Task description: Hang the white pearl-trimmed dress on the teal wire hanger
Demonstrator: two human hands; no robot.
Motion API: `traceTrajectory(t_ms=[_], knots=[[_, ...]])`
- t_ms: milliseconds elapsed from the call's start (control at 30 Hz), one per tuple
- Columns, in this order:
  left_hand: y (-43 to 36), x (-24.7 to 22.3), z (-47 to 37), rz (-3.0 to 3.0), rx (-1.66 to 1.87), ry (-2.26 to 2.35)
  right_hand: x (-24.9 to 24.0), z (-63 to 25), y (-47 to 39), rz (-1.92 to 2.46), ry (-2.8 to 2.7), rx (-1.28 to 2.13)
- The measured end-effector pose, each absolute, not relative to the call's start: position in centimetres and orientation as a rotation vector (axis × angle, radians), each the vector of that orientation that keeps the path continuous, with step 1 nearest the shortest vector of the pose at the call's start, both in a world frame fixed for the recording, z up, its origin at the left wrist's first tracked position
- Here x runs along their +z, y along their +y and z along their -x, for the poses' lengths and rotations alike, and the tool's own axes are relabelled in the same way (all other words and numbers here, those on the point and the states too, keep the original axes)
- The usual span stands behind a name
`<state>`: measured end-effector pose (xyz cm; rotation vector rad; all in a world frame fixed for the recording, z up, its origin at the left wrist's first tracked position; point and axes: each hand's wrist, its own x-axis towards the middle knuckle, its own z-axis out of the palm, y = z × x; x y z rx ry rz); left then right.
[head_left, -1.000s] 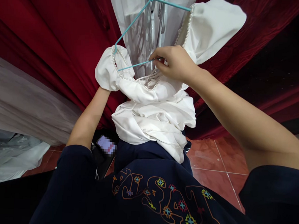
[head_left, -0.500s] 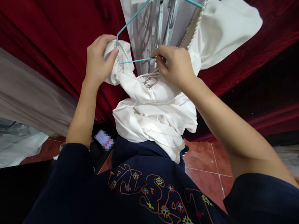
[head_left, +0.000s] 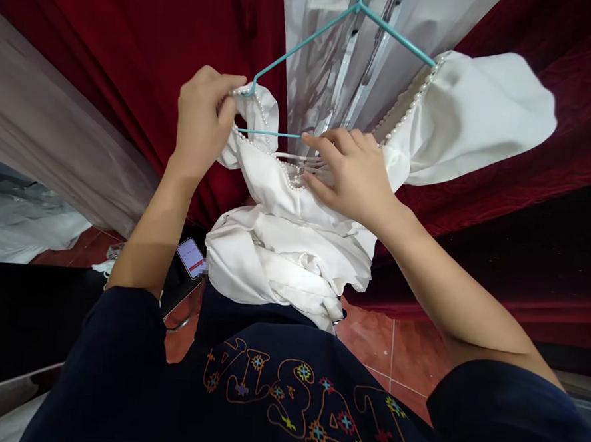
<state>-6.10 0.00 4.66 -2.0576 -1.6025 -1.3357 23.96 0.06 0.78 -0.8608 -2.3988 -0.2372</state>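
Note:
A white dress [head_left: 294, 247] with pearl-beaded edges hangs on a turquoise hanger [head_left: 306, 38], its lower part bunched against my lap. At the left shoulder, my left hand [head_left: 204, 119] is closed on the beaded strap edge, thumb and index finger beside the hanger's end. My right hand [head_left: 353, 171] lies over the front of the neckline with thumb and fingers spread. Its index fingertip is by the hanger's lower bar [head_left: 271, 133], and the thumb is near the pearl trim. A puffed sleeve [head_left: 486, 119] sticks out to the right. Thin white cords cross the neckline's inside.
Red curtains [head_left: 135, 51] hang on both sides, with pale sheer fabric [head_left: 56, 113] at the left. A lit phone [head_left: 191, 257] rests on a dark surface by my left elbow. Red floor tiles [head_left: 412, 355] show below, and white material [head_left: 25, 224] is piled far left.
My right hand has let go of the hanger's lower bar and spread its fingers over the neckline. Hanger and sleeve appear lower and farther right. My left hand stays at the left shoulder.

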Motion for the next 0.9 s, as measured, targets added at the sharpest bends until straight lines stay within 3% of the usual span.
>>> traceTrajectory(t_ms=[200,400,467,633,900], knots=[[-0.4,3.6,10.9,1.763,-1.535,-1.780,0.3,-24.1,-0.1,0.807,-2.370,-0.205],[-4.1,2.7,13.4,2.398,-1.197,-1.655,0.2,-23.0,-0.4,0.836,-2.305,-0.205],[-4.4,3.1,12.9,2.555,-1.086,-1.442,0.3,-22.5,-0.3,0.875,-2.272,-0.182],[-2.9,2.5,9.1,2.320,-1.419,-0.940,0.3,-21.2,-0.7,0.974,-2.132,-0.143],[-0.8,1.2,4.4,2.419,-1.460,-1.080,2.3,-21.1,-3.2,0.996,-1.999,-0.055]])
